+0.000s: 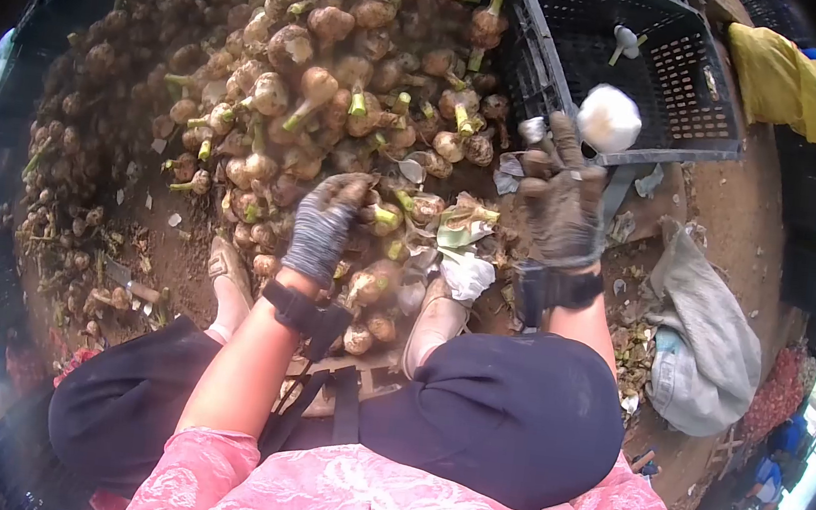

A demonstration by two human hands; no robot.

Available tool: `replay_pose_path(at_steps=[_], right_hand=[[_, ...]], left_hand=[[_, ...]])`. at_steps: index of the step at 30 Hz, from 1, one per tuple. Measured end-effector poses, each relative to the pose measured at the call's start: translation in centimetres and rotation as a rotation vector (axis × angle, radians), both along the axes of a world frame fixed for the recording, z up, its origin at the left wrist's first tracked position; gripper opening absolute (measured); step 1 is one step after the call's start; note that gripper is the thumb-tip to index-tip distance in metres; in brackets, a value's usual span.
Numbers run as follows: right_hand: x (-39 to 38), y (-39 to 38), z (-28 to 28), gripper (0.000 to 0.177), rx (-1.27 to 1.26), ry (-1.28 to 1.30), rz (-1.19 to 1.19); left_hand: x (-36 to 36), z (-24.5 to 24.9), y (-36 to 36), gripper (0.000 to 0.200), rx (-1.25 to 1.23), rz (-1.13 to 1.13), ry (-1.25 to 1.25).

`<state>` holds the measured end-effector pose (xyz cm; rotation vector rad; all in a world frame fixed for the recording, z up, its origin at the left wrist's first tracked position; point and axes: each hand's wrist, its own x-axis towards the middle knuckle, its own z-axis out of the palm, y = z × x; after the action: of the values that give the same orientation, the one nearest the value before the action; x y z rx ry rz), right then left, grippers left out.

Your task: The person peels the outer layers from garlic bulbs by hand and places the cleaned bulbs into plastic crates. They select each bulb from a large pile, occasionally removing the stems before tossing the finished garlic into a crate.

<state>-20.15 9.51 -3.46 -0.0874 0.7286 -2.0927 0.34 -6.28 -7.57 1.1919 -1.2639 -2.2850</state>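
My left hand (332,216), in a dirty grey glove, has its fingers curled at the near edge of a large heap of soil-covered garlic bulbs (321,94) with cut green stems. Whether a bulb is in its fingers is hidden. My right hand (563,197), gloved too and slightly blurred, is spread beside the black crate. Just beyond its fingertips a clean white garlic bulb (609,119) appears at the crate's near edge, apart from the fingers. Another small white bulb (627,43) lies inside the crate (661,151). Peeled skins (466,274) lie between my hands.
A knife (131,282) lies on the soil at the left. At the right are a grey-white sack (706,334) and a yellow cloth (785,81). My feet stand at the heap's near edge. Red net sacks (779,398) are at the far right.
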Motion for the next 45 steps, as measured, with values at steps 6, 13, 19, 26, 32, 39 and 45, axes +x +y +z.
replay_pose_path(at_steps=[6,13,19,26,32,39,45], right_hand=[[4.1,-3.4,-9.7,0.049,0.995,1.463,0.673],[1.0,-0.5,-17.4,0.043,0.595,0.548,0.343],[5.9,-1.8,-5.9,0.064,0.273,-0.209,0.522],[5.3,-2.4,-3.5,0.041,0.627,0.66,0.38],[5.7,-3.9,-3.0,0.03,0.624,0.778,0.419],[5.0,-2.9,-2.5,0.02,0.387,0.457,0.477],[3.9,-2.4,-2.3,0.024,0.438,0.575,0.599]], left_hand=[[0.2,-0.5,0.0,0.032,-0.003,-0.087,-0.249],[0.2,-1.8,0.6,0.042,-0.17,-0.033,0.047],[-1.6,0.7,2.8,0.083,-0.477,-0.425,0.269],[-1.5,0.9,2.1,0.077,-0.185,-0.238,0.193],[-0.8,0.1,2.2,0.068,-0.674,-0.258,-0.006],[-0.9,2.4,2.3,0.068,-0.267,-0.228,0.103],[-0.7,2.4,1.7,0.047,0.07,-0.22,0.216]])
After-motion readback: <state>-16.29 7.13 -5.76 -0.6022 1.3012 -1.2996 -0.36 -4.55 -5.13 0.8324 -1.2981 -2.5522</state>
